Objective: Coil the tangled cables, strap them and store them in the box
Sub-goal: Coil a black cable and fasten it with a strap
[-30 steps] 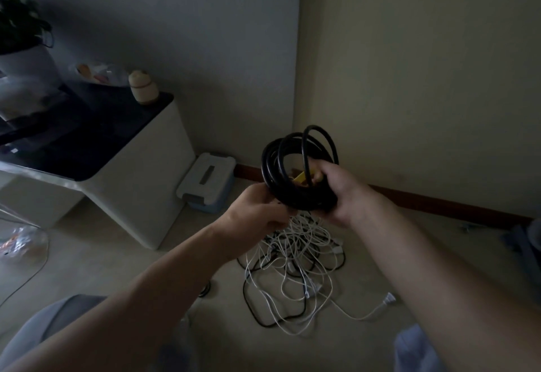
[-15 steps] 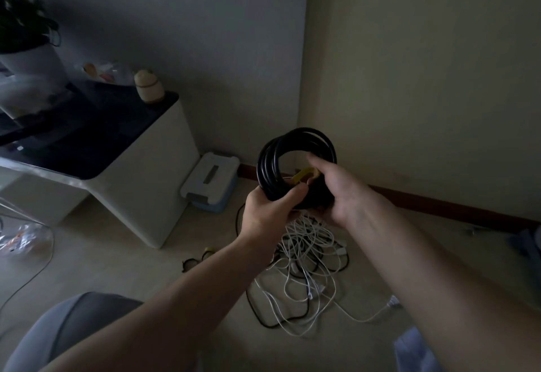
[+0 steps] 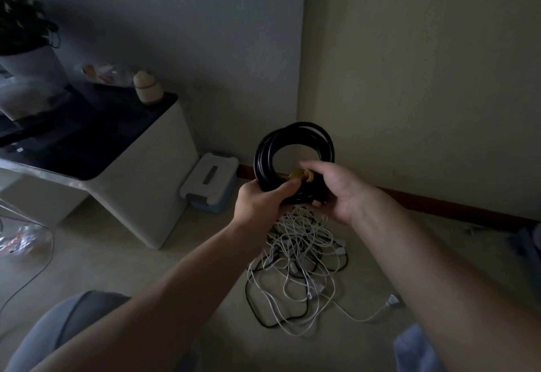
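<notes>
The black coil [image 3: 265, 152] is held upright in the air before the wall corner, above the tangle [image 3: 298, 254] of white and black cables spread on the floor [image 3: 146, 269]. A yellow strap [image 3: 298, 173] is seen at the coil's lower edge, between the two hands. Whether it is closed round all the loops cannot be told.

If the grip is eased before the strap is fastened, the stiff loops are likely to spring apart, and the coil would have to be wound again. A loop could also be left outside the strap, since the upper turns are slightly fanned. The box [image 3: 210, 178] is closed and stands by the wall, well apart from the hands. A hand will probably have to be freed for its lid, and the coil could then be dropped onto the tangle.

The left hand [image 3: 257, 199] is wrapped round the coil's lower left, with the thumb laid on top toward the strap. The right hand [image 3: 339, 187] is curled round the lower right, palm turned toward the camera, fingertips at the strap. Both forearms are stretched forward and converge on the coil.
</notes>
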`<act>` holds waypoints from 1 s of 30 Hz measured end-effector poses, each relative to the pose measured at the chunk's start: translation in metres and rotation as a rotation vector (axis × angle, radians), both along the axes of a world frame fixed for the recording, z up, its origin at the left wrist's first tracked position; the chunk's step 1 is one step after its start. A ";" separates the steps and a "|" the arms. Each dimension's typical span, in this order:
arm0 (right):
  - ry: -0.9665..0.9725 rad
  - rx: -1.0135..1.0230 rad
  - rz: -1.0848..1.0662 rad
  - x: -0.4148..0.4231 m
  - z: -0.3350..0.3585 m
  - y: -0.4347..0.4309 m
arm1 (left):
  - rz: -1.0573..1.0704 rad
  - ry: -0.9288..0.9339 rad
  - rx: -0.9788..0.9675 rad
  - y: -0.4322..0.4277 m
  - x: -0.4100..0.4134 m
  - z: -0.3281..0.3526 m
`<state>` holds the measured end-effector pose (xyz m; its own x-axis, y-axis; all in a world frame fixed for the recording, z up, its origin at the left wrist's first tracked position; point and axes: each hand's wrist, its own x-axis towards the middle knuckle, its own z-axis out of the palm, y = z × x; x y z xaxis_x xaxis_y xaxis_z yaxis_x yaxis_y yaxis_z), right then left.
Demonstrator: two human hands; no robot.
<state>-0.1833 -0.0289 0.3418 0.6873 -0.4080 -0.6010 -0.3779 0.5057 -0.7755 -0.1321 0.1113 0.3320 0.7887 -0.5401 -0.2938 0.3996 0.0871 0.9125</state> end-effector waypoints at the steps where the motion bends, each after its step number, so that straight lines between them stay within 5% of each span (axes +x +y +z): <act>1: 0.023 -0.040 -0.006 0.000 0.000 0.000 | -0.003 0.015 0.018 -0.001 0.001 0.000; 5: 0.062 -0.137 -0.024 -0.001 -0.002 -0.003 | -0.007 0.089 0.090 -0.004 0.007 0.000; 13: 0.037 0.049 -0.064 -0.006 -0.006 0.001 | -0.036 0.122 0.107 -0.007 0.009 -0.001; 21: -0.013 -0.433 -0.237 -0.006 -0.011 0.003 | -0.053 0.139 0.100 -0.011 0.009 -0.001; 30: -0.048 -0.743 0.005 -0.008 -0.008 -0.002 | -0.038 0.127 0.126 -0.009 0.016 0.001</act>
<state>-0.1917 -0.0311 0.3342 0.7088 -0.6920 -0.1370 -0.3357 -0.1600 -0.9283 -0.1157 0.1024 0.3326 0.7203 -0.5215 -0.4574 0.5136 -0.0423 0.8570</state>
